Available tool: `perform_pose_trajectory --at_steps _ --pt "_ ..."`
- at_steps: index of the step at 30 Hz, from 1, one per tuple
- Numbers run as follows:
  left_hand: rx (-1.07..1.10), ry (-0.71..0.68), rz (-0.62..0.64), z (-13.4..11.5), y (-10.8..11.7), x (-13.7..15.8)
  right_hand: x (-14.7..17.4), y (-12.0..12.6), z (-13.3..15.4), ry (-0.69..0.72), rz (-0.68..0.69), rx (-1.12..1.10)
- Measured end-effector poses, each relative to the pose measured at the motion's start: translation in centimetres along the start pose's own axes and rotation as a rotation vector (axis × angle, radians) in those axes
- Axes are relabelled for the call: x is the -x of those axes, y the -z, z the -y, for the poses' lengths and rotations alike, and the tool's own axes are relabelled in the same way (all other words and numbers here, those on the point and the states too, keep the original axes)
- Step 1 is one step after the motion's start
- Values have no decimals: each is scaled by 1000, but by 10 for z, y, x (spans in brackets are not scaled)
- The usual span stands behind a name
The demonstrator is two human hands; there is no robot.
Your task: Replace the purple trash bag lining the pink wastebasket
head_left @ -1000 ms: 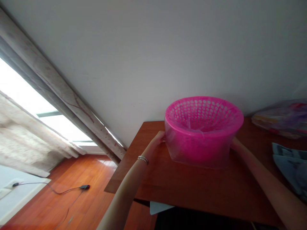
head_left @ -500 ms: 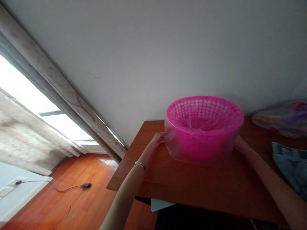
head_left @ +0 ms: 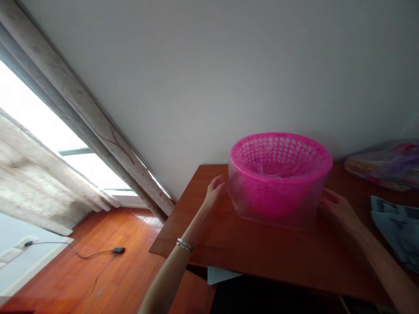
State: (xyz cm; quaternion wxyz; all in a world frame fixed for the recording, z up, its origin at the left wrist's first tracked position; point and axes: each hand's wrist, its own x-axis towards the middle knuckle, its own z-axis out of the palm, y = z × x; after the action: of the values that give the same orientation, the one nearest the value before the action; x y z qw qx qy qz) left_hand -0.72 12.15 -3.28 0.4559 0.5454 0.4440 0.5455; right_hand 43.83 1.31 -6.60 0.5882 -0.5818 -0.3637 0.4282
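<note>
A pink plastic basket [head_left: 278, 196] with round holes in its wall stands upright on the brown wooden table [head_left: 242, 244]. A clear plastic bag [head_left: 237, 196] is drawn around its outside and over the rim. Just left of the basket, my left hand [head_left: 215, 188] is apart from it, fingers spread and holding nothing. On the other side my right hand [head_left: 337, 207] has its fingers stretched toward the bag's lower right edge. Whether those fingertips touch the plastic, I cannot tell.
Behind the table rises a plain wall [head_left: 196, 78]. At the right lie a clear bag of colourful things [head_left: 386, 163] and a folded grey-blue printed item [head_left: 396, 231]. Curtains [head_left: 108, 131] hang at the left, and a black cable [head_left: 88, 256] runs over the wooden floor.
My left hand has come off the basket's side, its fingers opening. My right hand has drawn back a little and shows more fully. The basket stays on the table.
</note>
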Motion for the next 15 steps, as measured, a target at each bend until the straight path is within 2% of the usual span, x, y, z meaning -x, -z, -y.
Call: perform_pose_trajectory --at_steps 4,9,12,15 --pt "-12 -131 225 -13 -6 26 28 4 14 109 119 -11" --pt "1 -239 379 -29 -23 41 35 2 31 221 183 0" --pt "28 -260 400 -34 -41 41 31 -10 34 284 216 31" --pt "14 -264 341 -35 -60 38 29 -28 35 305 233 53"
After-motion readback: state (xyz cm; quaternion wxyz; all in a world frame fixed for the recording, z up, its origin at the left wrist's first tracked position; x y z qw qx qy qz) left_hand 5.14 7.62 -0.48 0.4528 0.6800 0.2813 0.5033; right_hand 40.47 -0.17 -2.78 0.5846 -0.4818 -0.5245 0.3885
